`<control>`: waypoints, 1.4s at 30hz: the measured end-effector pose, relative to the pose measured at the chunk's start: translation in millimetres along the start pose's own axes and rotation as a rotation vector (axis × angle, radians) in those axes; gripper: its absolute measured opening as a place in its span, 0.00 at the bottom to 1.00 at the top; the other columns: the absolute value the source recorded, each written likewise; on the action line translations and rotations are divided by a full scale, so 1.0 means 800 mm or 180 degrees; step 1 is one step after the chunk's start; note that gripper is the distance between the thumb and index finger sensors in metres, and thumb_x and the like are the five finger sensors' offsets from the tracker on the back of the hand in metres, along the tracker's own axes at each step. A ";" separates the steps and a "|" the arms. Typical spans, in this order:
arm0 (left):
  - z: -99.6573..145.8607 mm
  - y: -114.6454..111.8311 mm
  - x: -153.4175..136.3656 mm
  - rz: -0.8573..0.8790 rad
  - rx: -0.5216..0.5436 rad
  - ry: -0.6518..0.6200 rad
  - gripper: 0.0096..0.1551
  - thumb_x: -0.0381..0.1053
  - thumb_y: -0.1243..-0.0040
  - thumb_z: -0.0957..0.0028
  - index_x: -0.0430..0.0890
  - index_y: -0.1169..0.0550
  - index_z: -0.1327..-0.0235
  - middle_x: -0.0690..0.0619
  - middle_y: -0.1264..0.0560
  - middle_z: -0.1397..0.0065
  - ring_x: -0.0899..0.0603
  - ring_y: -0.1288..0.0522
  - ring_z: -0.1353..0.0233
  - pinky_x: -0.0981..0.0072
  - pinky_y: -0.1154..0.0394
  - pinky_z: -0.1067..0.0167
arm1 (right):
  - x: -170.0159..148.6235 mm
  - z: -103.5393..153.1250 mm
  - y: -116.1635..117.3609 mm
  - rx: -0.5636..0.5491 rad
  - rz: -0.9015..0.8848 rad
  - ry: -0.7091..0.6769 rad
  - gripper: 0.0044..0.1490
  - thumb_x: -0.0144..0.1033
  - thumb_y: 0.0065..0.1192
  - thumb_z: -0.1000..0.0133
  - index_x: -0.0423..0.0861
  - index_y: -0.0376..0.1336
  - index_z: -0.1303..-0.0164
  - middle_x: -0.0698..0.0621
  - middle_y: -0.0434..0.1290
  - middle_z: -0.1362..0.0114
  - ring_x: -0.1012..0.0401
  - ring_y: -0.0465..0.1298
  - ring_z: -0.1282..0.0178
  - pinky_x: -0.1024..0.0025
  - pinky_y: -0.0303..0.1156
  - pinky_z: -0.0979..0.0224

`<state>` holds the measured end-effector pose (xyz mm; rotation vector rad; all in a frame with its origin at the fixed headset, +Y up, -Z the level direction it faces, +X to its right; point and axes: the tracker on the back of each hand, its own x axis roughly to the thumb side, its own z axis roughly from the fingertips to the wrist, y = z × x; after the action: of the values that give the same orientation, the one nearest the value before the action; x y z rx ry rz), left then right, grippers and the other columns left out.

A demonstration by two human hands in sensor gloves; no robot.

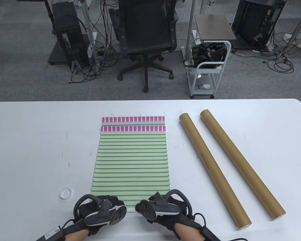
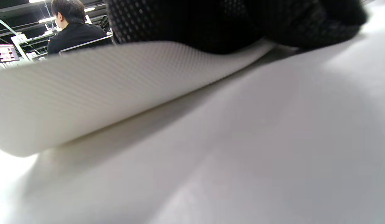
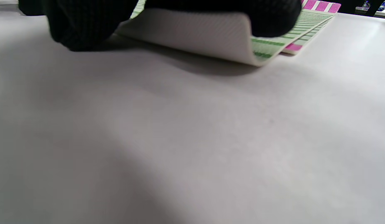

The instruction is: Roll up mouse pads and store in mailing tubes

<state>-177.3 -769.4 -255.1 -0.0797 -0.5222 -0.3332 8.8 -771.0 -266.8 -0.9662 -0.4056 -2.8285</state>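
Green-striped mouse pad (image 1: 131,160) lies mid-table, stacked on a second one; my left hand (image 1: 100,209) and right hand (image 1: 163,208) both grip its near edge, curling it upward. Two cardboard mailing tubes (image 1: 213,168) lie to the right, well apart from my hands.

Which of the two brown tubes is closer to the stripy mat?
The left mailing tube, the one lying nearer the green striped mouse pad. The other tube lies beside it, farther right on the table.

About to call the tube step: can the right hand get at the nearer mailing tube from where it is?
Probably yes. The nearer mailing tube lies on bare table just right of the right hand, nothing between them. But that hand grips the top mouse pad's lifted near edge, so it must let go first.
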 end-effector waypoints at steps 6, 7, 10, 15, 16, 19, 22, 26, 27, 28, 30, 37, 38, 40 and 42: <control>0.002 -0.001 0.001 0.0029 0.0075 -0.0041 0.21 0.62 0.39 0.56 0.65 0.23 0.48 0.64 0.19 0.46 0.56 0.16 0.48 0.75 0.17 0.49 | -0.003 -0.003 0.000 -0.0151 -0.0249 0.0084 0.31 0.51 0.59 0.51 0.67 0.58 0.35 0.54 0.72 0.46 0.54 0.76 0.56 0.64 0.74 0.51; 0.002 -0.001 0.001 0.0032 0.0077 -0.0050 0.21 0.62 0.40 0.56 0.65 0.23 0.48 0.63 0.19 0.46 0.56 0.16 0.48 0.75 0.17 0.49 | -0.003 -0.002 -0.001 -0.0138 -0.0211 0.0077 0.32 0.52 0.60 0.51 0.67 0.58 0.35 0.54 0.71 0.45 0.54 0.76 0.56 0.64 0.74 0.50; 0.000 -0.001 -0.002 0.0086 0.0030 0.0014 0.21 0.61 0.42 0.55 0.64 0.23 0.48 0.63 0.19 0.46 0.56 0.17 0.48 0.76 0.17 0.49 | 0.006 0.001 -0.002 -0.0318 0.0073 0.0078 0.34 0.51 0.63 0.54 0.66 0.58 0.35 0.54 0.70 0.39 0.53 0.75 0.50 0.63 0.74 0.45; -0.001 -0.002 -0.004 0.0186 -0.0023 0.0111 0.21 0.61 0.43 0.55 0.64 0.23 0.48 0.63 0.19 0.47 0.56 0.17 0.48 0.75 0.18 0.48 | 0.014 0.002 -0.005 -0.0701 0.0229 0.0048 0.28 0.43 0.67 0.53 0.58 0.66 0.41 0.53 0.76 0.45 0.54 0.78 0.54 0.64 0.76 0.47; -0.001 -0.001 -0.004 0.0199 -0.0023 0.0115 0.21 0.61 0.43 0.55 0.64 0.23 0.48 0.63 0.19 0.47 0.56 0.17 0.48 0.75 0.18 0.48 | 0.018 0.003 -0.008 -0.0717 0.0423 0.0017 0.27 0.45 0.67 0.53 0.57 0.66 0.41 0.54 0.77 0.45 0.55 0.80 0.53 0.65 0.77 0.46; -0.001 -0.001 -0.005 0.0224 -0.0019 0.0120 0.21 0.61 0.43 0.55 0.63 0.23 0.48 0.63 0.19 0.47 0.56 0.17 0.48 0.75 0.18 0.48 | 0.025 0.007 -0.007 -0.0828 0.0643 -0.0056 0.27 0.44 0.66 0.51 0.55 0.67 0.41 0.53 0.78 0.45 0.55 0.81 0.52 0.64 0.77 0.46; -0.001 -0.002 -0.005 0.0220 -0.0021 0.0105 0.21 0.61 0.43 0.55 0.63 0.23 0.48 0.62 0.19 0.47 0.56 0.17 0.48 0.75 0.18 0.48 | 0.029 0.009 -0.006 -0.0860 0.0906 -0.0098 0.27 0.44 0.63 0.50 0.54 0.67 0.40 0.54 0.78 0.45 0.57 0.80 0.49 0.64 0.76 0.42; -0.001 -0.002 -0.005 0.0243 -0.0029 0.0105 0.21 0.61 0.43 0.55 0.63 0.23 0.48 0.62 0.19 0.47 0.55 0.17 0.48 0.74 0.18 0.48 | 0.018 0.011 -0.005 -0.0749 0.0759 -0.0037 0.28 0.45 0.64 0.52 0.58 0.65 0.39 0.53 0.69 0.34 0.53 0.68 0.38 0.55 0.64 0.27; -0.001 -0.002 -0.005 0.0232 -0.0025 0.0107 0.21 0.60 0.42 0.55 0.62 0.23 0.48 0.62 0.19 0.47 0.55 0.17 0.48 0.74 0.18 0.48 | 0.018 0.011 -0.004 -0.0770 0.0793 -0.0043 0.28 0.45 0.64 0.52 0.58 0.64 0.39 0.53 0.71 0.40 0.55 0.70 0.43 0.57 0.67 0.31; -0.001 -0.001 -0.005 0.0223 -0.0020 0.0111 0.21 0.61 0.42 0.56 0.62 0.23 0.48 0.62 0.19 0.47 0.55 0.17 0.48 0.74 0.18 0.49 | 0.020 0.011 -0.005 -0.0762 0.0808 -0.0062 0.28 0.45 0.64 0.52 0.57 0.64 0.39 0.53 0.74 0.45 0.56 0.72 0.49 0.59 0.70 0.35; -0.001 -0.001 -0.005 0.0222 -0.0019 0.0110 0.21 0.61 0.42 0.56 0.62 0.23 0.48 0.62 0.19 0.47 0.55 0.17 0.48 0.74 0.18 0.49 | 0.024 0.009 -0.007 -0.0705 0.0849 -0.0075 0.28 0.44 0.65 0.52 0.55 0.65 0.40 0.51 0.78 0.50 0.59 0.77 0.58 0.66 0.76 0.48; 0.002 0.000 -0.002 0.0126 0.0026 0.0053 0.23 0.61 0.39 0.57 0.61 0.22 0.48 0.62 0.18 0.47 0.54 0.16 0.49 0.75 0.17 0.51 | 0.024 0.007 -0.004 -0.0557 0.0886 -0.0144 0.29 0.44 0.59 0.49 0.54 0.61 0.35 0.51 0.77 0.47 0.59 0.80 0.55 0.69 0.78 0.46; 0.002 0.000 -0.001 0.0120 0.0019 0.0048 0.23 0.62 0.39 0.58 0.61 0.22 0.48 0.62 0.19 0.47 0.54 0.16 0.49 0.75 0.17 0.51 | 0.018 0.007 -0.005 -0.0475 0.0649 -0.0129 0.30 0.46 0.58 0.49 0.54 0.61 0.34 0.50 0.76 0.46 0.58 0.79 0.53 0.68 0.77 0.45; 0.002 0.000 -0.001 0.0114 -0.0002 0.0043 0.24 0.63 0.38 0.60 0.61 0.22 0.48 0.62 0.19 0.47 0.53 0.16 0.49 0.75 0.17 0.51 | 0.014 0.005 -0.001 -0.0399 0.0388 -0.0058 0.37 0.52 0.60 0.53 0.53 0.60 0.33 0.48 0.75 0.44 0.54 0.77 0.50 0.62 0.75 0.42; 0.003 -0.001 -0.002 0.0127 -0.0044 0.0060 0.25 0.63 0.38 0.60 0.62 0.23 0.47 0.62 0.20 0.46 0.53 0.17 0.48 0.74 0.17 0.50 | 0.014 0.004 -0.002 -0.0521 0.0457 0.0007 0.33 0.49 0.59 0.54 0.56 0.61 0.37 0.50 0.74 0.42 0.56 0.78 0.51 0.64 0.75 0.43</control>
<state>-179.6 -769.4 -254.0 -0.1002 -0.4989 -0.2985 1.7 -768.9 -257.6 -0.9781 -0.1004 -2.7651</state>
